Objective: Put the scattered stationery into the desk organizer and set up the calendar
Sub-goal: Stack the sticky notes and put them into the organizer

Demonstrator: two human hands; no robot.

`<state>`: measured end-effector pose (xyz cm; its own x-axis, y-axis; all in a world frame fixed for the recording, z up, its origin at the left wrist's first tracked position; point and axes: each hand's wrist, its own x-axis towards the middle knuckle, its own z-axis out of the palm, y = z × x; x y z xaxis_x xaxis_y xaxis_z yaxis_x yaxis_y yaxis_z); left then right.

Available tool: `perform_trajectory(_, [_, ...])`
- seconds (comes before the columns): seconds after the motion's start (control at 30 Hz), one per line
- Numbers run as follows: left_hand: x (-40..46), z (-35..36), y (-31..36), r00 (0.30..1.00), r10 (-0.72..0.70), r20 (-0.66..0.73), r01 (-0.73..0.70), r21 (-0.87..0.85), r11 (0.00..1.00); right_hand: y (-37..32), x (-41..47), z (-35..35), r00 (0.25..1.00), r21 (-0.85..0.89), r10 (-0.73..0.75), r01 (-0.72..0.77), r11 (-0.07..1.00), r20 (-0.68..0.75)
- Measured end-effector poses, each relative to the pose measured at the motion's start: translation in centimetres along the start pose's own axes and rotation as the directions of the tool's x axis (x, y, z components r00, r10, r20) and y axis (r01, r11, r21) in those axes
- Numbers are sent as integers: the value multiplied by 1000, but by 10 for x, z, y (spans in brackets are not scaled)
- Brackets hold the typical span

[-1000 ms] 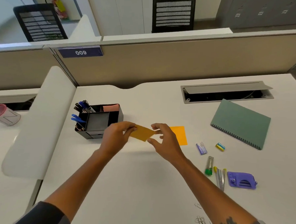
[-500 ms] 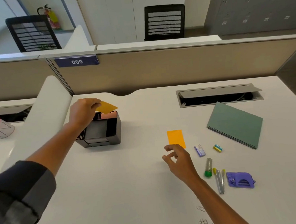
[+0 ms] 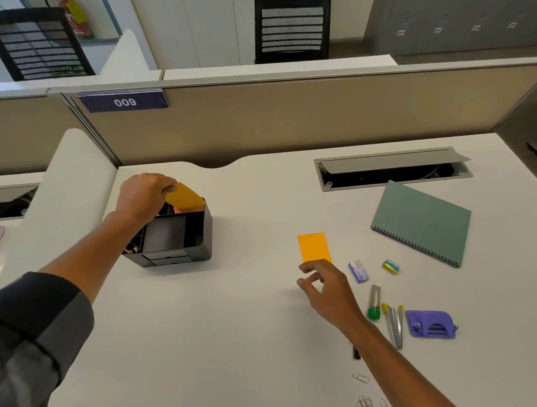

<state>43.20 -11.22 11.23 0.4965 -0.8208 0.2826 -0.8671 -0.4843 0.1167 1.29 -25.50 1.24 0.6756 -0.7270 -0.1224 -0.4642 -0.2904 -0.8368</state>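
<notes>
Stationery lies loose along the desk's (image 3: 237, 345) right half. Nearest, at the front edge, a few paper clips (image 3: 366, 403) are scattered beside the right forearm. Just beyond them sit a purple hole punch (image 3: 430, 324), a slim metal tool with yellow tips (image 3: 395, 324) and a clear tube with a green cap (image 3: 374, 302), all near one another but apart. Farther back lie a small purple-and-white box (image 3: 358, 271) and a little yellow-and-blue eraser (image 3: 391, 266).

The right hand (image 3: 327, 289) hovers at the near end of an orange sticky-note pad (image 3: 313, 247) lying flat near the desk's middle; its thumb and fingers are loosely curled apart, and I cannot tell whether a fingertip touches the pad. It grips nothing.

Toward the right edge, a green spiral-bound calendar (image 3: 422, 221) lies flat and closed, tilted, just in front of the open cable hatch (image 3: 393, 168).

On the left side stands the black desk organizer (image 3: 200, 235), with something pink showing in its back compartment. The left hand (image 3: 142, 196) is above its far left corner, pinching a second orange sticky-note pad (image 3: 184, 197) by one end; the pad slants over the organizer's back compartment, not yet set down inside.

A beige partition (image 3: 287, 118) with a blue "009" label (image 3: 123, 101) backs the desk, and two black mesh chairs (image 3: 292, 27) stand beyond it.
</notes>
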Motion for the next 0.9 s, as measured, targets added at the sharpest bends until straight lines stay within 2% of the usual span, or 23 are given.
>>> perform_trajectory(0.2, [3, 0, -3, 994, 104, -20, -102, 76, 992, 0, 3, 2, 1000, -3, -31, 31, 1000, 0])
perform_trajectory(0.43, [5, -3, -7, 992, 126, 2, -125, 117, 985, -1, 9, 5, 999, -29, -48, 48, 998, 15])
perform_trajectory(0.7, [4, 26, -12, 979, 155, 133, -177, 173, 969, 3, 16, 4, 999, -53, -29, 30, 998, 20])
perform_trajectory(0.9, [6, 26, 0, 995, 102, 0, -101, 100, 990, 19, 32, -2, 1000, -217, 10, -15, 976, -24])
